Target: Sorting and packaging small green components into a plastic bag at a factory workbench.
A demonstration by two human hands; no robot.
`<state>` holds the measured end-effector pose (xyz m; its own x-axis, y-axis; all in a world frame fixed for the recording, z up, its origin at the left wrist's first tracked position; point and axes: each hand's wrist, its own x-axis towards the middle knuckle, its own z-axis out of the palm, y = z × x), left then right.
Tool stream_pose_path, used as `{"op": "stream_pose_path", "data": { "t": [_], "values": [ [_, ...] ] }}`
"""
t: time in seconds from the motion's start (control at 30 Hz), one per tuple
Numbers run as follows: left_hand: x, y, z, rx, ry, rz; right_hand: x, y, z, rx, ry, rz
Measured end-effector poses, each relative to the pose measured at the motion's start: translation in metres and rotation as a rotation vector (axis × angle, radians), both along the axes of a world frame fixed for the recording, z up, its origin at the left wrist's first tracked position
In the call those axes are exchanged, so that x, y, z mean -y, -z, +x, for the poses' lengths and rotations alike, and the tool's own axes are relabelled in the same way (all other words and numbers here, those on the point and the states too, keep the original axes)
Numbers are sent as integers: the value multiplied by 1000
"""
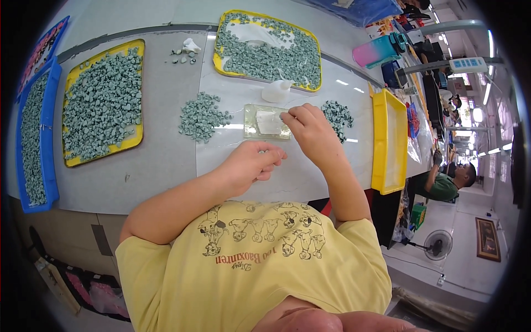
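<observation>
My right hand [312,130] is closed in a pinch over the right edge of a flat, pale greenish plate [251,124]. On the plate lies a small white sheet [268,122], just left of those fingertips. Anything between them is too small to make out. My left hand [254,165] hovers just in front of the plate, fingers curled and thumb pressed toward them; what it may hold is hidden. Loose grey-green pieces form a pile [202,117] left of the plate, and a smaller, darker pile [337,119] sits beyond my right hand. A white squeeze bottle [275,92] stands behind the plate.
Yellow trays of green pieces lie at the back [316,55] and left [139,119], beside a blue bin [51,182]. A yellow bin [380,144] stands right, below a pink-and-teal drink bottle [377,51]. Crumpled white tissue [191,45] lies at the back. Another person [445,185] sits farther right.
</observation>
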<state>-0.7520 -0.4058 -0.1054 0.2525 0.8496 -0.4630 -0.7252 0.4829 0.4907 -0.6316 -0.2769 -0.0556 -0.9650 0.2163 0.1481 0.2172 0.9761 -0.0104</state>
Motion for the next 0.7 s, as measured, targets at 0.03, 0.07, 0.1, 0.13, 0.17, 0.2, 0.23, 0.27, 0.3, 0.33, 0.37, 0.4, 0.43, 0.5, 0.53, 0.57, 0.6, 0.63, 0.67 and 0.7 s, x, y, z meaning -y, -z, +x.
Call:
{"op": "stream_pose_path", "data": {
  "t": [0.03, 0.07, 0.1, 0.13, 0.17, 0.2, 0.23, 0.27, 0.3, 0.33, 0.37, 0.4, 0.43, 0.5, 0.53, 0.57, 0.6, 0.63, 0.67, 0.7],
  "values": [
    [0, 0, 0, 0, 1, 0, 0, 0, 0, 0, 1, 0],
    [0, -1, -1, 0, 1, -5, 0, 1, -1, 0, -1, 12],
    [0, -1, -1, 0, 1, -10, 0, 2, -2, -1, -3, 24],
    [0, 0, -2, 1, -1, -11, 0, 3, -3, 0, -6, 23],
    [0, 1, -3, -3, 0, -7, 0, 3, -4, 1, -7, 21],
    [1, 2, -4, -7, 2, -4, 0, 3, -5, 2, -9, 18],
    [1, 3, -5, -6, 0, -4, 0, 3, -6, 3, -11, 18],
    [1, 4, -5, 0, 1, -1, 0, 3, -7, 3, 1, -9],
    [2, 5, -6, 6, 1, 2, 0, 3, -8, 3, 12, -36],
    [2, 5, -6, 7, 0, 3, -1, 4, -8, 4, 10, -36],
    [2, 6, -6, 10, -3, 1, -3, 6, -8, -17, 20, -60],
    [3, 6, -7, 13, -5, -1, -4, 8, -9, -37, 30, -84],
    [3, 6, -8, 14, -8, -1, -5, 9, -10, -36, 28, -83],
    [3, 6, -9, -9, -25, -15, -6, 10, -12, -98, 100, -200],
    [4, 5, -10, -8, -26, -14, -5, 10, -12, -97, 99, -199],
    [4, 5, -10, -12, -24, -18, -5, 10, -13, -120, 120, -230],
    [5, 5, -11, -15, -21, -22, -5, 10, -13, -143, 140, -261],
    [5, 4, -12, -15, -23, -21, -5, 9, -14, -142, 139, -260],
    [6, 4, -12, -17, -19, -22, -4, 9, -14, -140, 141, -266],
    [7, 4, -12, -19, -15, -22, -4, 9, -15, -138, 144, -272]
  ]
}}
